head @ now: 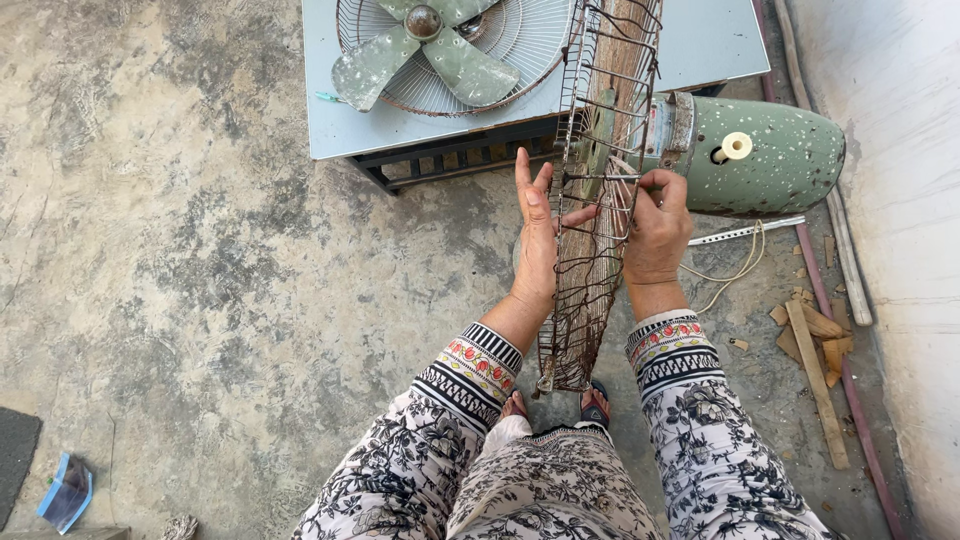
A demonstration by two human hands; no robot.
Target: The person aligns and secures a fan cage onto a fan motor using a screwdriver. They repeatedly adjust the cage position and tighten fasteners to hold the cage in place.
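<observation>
Both hands steady a rusty fan guard (598, 200) held edge-on above the floor — left hand (537, 240) flat and spread, right hand (657, 225) apparently pinching its wires — beside the green motor (775, 155).

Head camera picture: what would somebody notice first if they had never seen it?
A rusty wire fan guard stands edge-on in the middle, held between the left hand and right hand. Behind it lies a speckled green motor housing, and green fan blades rest on the grey table.
</observation>
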